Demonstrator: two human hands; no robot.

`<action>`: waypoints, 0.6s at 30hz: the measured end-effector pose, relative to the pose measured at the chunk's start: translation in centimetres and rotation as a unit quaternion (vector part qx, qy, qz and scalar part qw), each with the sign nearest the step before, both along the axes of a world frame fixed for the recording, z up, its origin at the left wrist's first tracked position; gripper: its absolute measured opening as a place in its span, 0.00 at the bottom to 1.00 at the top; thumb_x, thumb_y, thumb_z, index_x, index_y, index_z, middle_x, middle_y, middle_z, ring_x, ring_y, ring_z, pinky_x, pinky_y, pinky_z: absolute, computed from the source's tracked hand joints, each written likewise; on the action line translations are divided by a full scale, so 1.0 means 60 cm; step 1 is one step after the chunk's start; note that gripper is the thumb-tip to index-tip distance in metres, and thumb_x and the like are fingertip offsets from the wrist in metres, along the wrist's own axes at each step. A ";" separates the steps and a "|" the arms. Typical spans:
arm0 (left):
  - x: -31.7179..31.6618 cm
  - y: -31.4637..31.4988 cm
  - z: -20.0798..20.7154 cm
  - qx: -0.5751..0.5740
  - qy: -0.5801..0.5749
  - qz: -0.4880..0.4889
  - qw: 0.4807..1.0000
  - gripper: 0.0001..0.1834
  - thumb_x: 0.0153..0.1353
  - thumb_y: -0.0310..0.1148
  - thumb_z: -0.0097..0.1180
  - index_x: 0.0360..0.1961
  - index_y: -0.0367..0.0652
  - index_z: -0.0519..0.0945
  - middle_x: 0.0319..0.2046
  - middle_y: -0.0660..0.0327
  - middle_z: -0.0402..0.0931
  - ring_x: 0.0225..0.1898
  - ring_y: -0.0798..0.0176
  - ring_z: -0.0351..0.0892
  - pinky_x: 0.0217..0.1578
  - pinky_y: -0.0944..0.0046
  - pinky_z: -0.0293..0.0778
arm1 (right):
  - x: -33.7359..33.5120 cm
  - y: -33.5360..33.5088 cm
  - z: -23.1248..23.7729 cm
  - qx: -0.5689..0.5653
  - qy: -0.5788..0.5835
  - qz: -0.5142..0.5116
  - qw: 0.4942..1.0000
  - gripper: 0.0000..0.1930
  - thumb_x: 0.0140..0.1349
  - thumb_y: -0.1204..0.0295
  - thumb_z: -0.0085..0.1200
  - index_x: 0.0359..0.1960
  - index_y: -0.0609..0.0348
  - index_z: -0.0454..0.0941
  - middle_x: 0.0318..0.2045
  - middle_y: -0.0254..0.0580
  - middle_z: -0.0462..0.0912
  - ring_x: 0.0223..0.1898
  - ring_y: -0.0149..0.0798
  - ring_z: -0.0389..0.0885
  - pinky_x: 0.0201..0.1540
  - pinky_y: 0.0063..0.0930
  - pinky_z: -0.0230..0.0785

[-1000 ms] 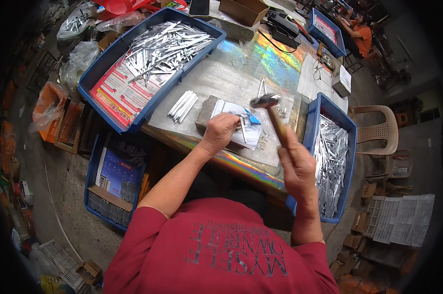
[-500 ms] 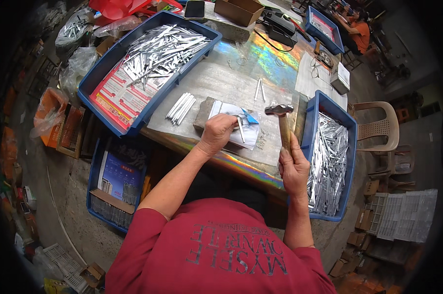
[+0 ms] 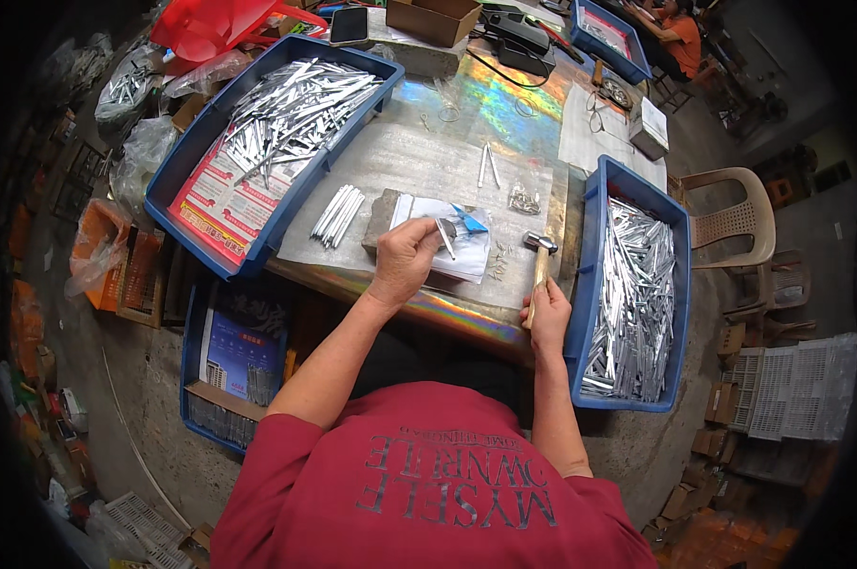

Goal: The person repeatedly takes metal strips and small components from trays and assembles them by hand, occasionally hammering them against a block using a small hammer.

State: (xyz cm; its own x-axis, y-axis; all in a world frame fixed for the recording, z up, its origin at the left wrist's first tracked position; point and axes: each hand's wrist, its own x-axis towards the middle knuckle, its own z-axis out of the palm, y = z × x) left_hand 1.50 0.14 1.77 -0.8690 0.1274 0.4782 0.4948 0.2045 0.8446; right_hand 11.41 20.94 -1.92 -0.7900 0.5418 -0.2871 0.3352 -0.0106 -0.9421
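A thin silvery metal strip (image 3: 447, 241) is pinched in the fingertips of my left hand (image 3: 405, 258), slanting over a paper-topped block (image 3: 468, 258). A blue scrap (image 3: 473, 220) lies on the block beside the strip. My right hand (image 3: 548, 319) grips the wooden handle of a hammer (image 3: 539, 275), its metal head up and away from me, to the right of the block. A neat row of strips (image 3: 337, 216) lies left of the block, and two strips (image 3: 488, 166) lie beyond it. What lies under my left fingers is hidden.
Blue trays full of metal strips stand at left (image 3: 275, 232) and right (image 3: 580, 332). Small metal pieces (image 3: 523, 199) lie near the hammer head. Farther back are a phone (image 3: 349, 27), an open cardboard box (image 3: 433, 21) and another person (image 3: 680, 43). A plastic chair (image 3: 732, 213) stands at right.
The hammer has come down and toward me with my right hand, uncovering the small metal pieces behind it. The strip's angle in my left fingers has changed. The whole view has shifted slightly.
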 end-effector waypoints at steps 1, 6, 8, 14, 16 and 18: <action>0.005 -0.001 0.000 -0.005 -0.029 -0.011 1.000 0.04 0.50 0.25 0.51 0.25 0.35 0.74 0.17 0.61 0.70 0.19 0.72 0.67 0.20 0.73 0.63 | 0.004 0.003 -0.011 0.000 0.001 -0.003 1.000 0.16 0.56 0.72 0.41 0.46 0.62 0.65 0.15 0.36 0.67 0.11 0.31 0.66 0.13 0.22 0.60; 0.029 -0.006 0.003 -0.026 -0.077 -0.041 0.996 0.04 0.51 0.25 0.49 0.26 0.35 0.73 0.15 0.63 0.68 0.19 0.75 0.65 0.20 0.73 0.62 | 0.010 -0.006 0.014 0.599 0.040 0.048 0.798 0.18 0.51 0.69 0.47 0.44 0.65 0.65 0.25 0.47 0.70 0.26 0.49 0.69 0.30 0.37 0.64; 0.043 -0.004 0.008 -0.021 -0.125 -0.093 0.988 0.04 0.49 0.25 0.48 0.26 0.35 0.71 0.18 0.50 0.69 0.19 0.55 0.70 0.21 0.65 0.64 | 0.002 -0.022 0.044 0.559 0.107 0.067 0.820 0.19 0.50 0.70 0.49 0.44 0.64 0.65 0.27 0.48 0.70 0.26 0.47 0.70 0.29 0.35 0.64; 0.084 0.010 0.023 -0.053 -0.128 -0.167 0.976 0.04 0.50 0.24 0.49 0.28 0.35 0.72 0.18 0.57 0.69 0.20 0.70 0.66 0.22 0.71 0.64 | 0.009 -0.109 0.108 0.362 0.295 0.215 0.858 0.19 0.44 0.76 0.54 0.42 0.64 0.67 0.30 0.48 0.72 0.28 0.43 0.72 0.28 0.29 0.66; 0.092 0.013 0.021 -0.055 -0.102 -0.187 0.976 0.05 0.49 0.24 0.50 0.28 0.35 0.72 0.21 0.55 0.71 0.22 0.64 0.70 0.24 0.69 0.66 | 0.006 -0.115 0.107 0.363 0.345 0.233 0.834 0.18 0.44 0.78 0.54 0.40 0.64 0.68 0.29 0.47 0.73 0.28 0.43 0.73 0.27 0.28 0.66; 0.093 0.009 0.020 -0.084 -0.102 -0.190 0.973 0.06 0.48 0.24 0.50 0.29 0.35 0.72 0.23 0.55 0.72 0.25 0.59 0.73 0.26 0.67 0.67 | 0.002 -0.116 0.102 0.374 0.377 0.223 0.817 0.12 0.45 0.77 0.53 0.34 0.64 0.71 0.27 0.46 0.74 0.26 0.42 0.74 0.27 0.28 0.67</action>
